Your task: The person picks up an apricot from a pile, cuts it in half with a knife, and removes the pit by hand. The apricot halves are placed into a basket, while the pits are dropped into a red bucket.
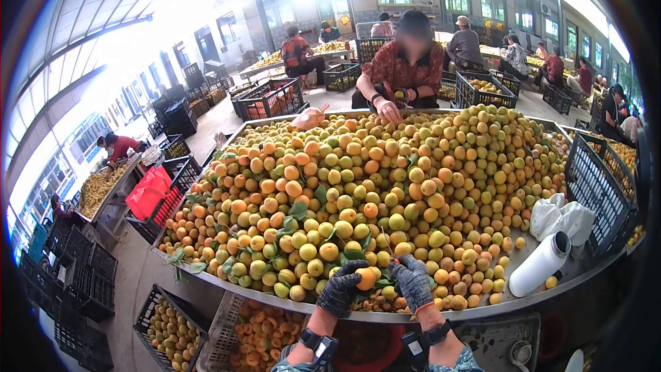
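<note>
A large heap of yellow-orange fruit (385, 186) covers a metal-edged table (261, 303). At the near edge, my left hand (341, 288), in a dark grey glove, is closed on an orange fruit (367, 278). Just to its right, my right hand (413, 282), gloved alike, has its fingers drawn together at the edge of the heap; what they hold, if anything, is too small to name. Green leaves (354, 253) lie among the fruit just beyond both hands.
Across the table a person (412, 62) reaches into the heap. At the right are a white bottle (540, 265), a plastic bag (561, 219) and a black crate (602, 182). Below the table's edge are a crate of fruit (169, 331) and a crate of split fruit (258, 337).
</note>
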The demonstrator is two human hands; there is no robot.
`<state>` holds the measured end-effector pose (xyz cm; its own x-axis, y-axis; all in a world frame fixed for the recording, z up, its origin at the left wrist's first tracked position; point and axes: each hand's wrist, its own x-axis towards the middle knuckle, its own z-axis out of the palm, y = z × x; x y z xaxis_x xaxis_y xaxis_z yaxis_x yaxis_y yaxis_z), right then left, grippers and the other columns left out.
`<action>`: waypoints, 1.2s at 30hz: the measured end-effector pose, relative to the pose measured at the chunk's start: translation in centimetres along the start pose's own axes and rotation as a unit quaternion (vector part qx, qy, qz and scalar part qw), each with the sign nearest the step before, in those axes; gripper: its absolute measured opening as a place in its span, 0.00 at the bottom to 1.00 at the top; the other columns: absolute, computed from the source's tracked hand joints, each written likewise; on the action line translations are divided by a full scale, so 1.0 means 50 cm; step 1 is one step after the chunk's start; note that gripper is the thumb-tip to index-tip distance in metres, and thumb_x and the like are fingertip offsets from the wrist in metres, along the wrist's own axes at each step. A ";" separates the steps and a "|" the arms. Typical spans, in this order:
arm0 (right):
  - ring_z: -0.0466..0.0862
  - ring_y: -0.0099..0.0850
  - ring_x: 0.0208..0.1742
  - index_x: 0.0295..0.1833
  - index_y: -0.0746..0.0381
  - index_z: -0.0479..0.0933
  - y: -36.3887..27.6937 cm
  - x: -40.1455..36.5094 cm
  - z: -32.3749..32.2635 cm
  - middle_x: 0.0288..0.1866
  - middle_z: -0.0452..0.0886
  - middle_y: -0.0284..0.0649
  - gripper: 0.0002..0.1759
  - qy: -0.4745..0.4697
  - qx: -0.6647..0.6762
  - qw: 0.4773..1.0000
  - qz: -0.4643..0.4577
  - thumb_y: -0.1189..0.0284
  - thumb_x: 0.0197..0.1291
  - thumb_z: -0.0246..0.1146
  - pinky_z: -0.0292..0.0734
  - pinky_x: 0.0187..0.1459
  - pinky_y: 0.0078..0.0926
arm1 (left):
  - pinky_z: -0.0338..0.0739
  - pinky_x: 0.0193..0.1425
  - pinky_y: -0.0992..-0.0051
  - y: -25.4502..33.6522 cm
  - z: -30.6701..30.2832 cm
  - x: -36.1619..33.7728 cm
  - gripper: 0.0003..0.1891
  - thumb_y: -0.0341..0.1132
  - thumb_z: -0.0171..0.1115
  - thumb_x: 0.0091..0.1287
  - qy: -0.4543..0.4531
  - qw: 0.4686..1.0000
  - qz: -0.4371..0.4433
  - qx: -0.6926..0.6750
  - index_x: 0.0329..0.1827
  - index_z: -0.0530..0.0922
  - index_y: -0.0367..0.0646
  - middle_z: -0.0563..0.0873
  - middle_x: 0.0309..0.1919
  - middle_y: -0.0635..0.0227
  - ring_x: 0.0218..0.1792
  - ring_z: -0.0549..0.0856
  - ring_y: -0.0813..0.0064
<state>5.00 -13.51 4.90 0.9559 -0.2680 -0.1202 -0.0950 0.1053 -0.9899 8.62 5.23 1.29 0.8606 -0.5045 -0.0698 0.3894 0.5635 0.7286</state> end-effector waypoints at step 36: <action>0.74 0.24 0.14 0.44 0.59 0.76 -0.234 0.411 0.015 0.25 0.78 0.34 0.11 0.045 -0.113 0.992 0.029 0.63 0.65 0.61 0.65 0.12 0.23 | 0.78 0.53 0.76 -0.040 -0.014 -0.002 0.24 0.38 0.67 0.58 -0.048 0.993 -0.106 -0.019 0.57 0.76 0.41 0.80 0.50 0.68 0.52 0.79 0.74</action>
<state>25.97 -19.53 14.09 0.9194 -0.3532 -0.1728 -0.2181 -0.0924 -0.9715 7.99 4.63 -0.62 0.7241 -0.6728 -0.1519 0.5718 0.4624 0.6777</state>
